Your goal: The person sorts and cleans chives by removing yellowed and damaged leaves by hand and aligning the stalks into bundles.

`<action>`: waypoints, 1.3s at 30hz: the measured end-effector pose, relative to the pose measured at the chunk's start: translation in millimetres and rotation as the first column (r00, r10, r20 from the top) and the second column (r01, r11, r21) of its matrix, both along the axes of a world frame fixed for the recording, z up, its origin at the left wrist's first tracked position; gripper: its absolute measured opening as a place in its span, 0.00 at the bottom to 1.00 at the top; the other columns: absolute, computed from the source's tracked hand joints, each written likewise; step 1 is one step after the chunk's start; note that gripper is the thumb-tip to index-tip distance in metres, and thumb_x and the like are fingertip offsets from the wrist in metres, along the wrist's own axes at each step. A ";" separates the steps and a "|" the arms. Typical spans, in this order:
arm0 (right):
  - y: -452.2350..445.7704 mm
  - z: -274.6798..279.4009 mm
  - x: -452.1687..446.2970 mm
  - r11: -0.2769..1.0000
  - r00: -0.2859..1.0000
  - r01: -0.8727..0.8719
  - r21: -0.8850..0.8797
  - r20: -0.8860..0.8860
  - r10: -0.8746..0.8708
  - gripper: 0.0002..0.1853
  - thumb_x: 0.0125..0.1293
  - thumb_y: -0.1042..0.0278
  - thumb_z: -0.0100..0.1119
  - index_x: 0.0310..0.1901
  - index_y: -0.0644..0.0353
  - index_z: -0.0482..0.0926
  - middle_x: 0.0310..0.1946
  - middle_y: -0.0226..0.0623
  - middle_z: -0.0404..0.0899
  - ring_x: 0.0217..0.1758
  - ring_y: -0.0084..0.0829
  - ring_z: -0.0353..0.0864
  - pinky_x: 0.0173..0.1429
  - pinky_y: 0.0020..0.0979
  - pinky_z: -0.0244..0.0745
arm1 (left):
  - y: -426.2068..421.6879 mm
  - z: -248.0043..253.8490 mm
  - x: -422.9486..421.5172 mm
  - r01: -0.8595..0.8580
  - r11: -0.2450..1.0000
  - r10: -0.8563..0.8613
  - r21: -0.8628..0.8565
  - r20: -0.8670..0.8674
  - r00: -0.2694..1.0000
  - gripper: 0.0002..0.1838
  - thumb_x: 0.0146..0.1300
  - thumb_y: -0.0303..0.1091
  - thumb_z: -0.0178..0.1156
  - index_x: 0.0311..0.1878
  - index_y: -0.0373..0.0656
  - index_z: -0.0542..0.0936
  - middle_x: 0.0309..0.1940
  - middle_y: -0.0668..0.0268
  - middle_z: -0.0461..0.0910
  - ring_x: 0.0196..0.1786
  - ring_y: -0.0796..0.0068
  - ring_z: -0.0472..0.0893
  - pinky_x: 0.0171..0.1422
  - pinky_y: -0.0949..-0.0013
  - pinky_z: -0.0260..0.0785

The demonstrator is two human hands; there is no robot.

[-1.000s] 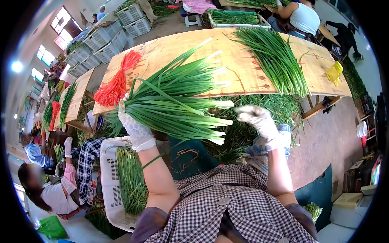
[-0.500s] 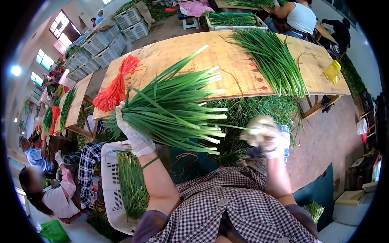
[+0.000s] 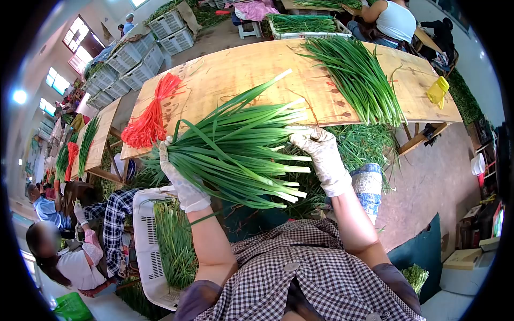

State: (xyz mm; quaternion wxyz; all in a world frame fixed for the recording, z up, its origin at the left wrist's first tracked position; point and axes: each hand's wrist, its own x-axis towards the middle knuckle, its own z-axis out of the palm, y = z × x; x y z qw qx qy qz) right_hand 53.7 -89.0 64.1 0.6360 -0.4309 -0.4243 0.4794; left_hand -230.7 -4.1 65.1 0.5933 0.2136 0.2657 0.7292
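Observation:
My left hand (image 3: 181, 182), in a white glove, is wrapped round the leafy end of a large bunch of green chives (image 3: 230, 144). The bunch fans out to the right above my lap, its pale stalk ends spread apart. At those ends, my gloved right hand (image 3: 324, 160) has its fingers pinched on a chive stalk near the upper edge of the fan. Exactly how many stalks it grips is hidden by the fingers. A second pile of chives (image 3: 356, 80) lies on the wooden table (image 3: 235, 61), with a red tie partly showing under it.
Red plastic strings (image 3: 147, 120) hang over the table's left corner. A yellow plastic object (image 3: 438, 92) sits at the right end. Loose chives (image 3: 367, 144) are heaped beneath the table. A white crate (image 3: 143, 235) of greens stands left of my lap; co-workers sit left and beyond.
My right hand has moved left and up, from beside the bunch with a single stalk drawn out, to the bunch's stalk ends. The bunch has shifted slightly right in my left hand.

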 end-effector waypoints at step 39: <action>-39.6 -11.4 40.1 0.971 0.823 -0.219 -0.094 0.517 0.235 0.11 0.68 0.65 0.57 0.43 0.66 0.80 0.38 0.37 0.83 0.41 0.28 0.81 0.48 0.29 0.76 | 7.8 9.3 -18.6 0.057 0.933 -0.096 0.357 0.094 0.991 0.13 0.70 0.39 0.53 0.29 0.45 0.72 0.26 0.71 0.73 0.36 0.75 0.72 0.48 0.71 0.66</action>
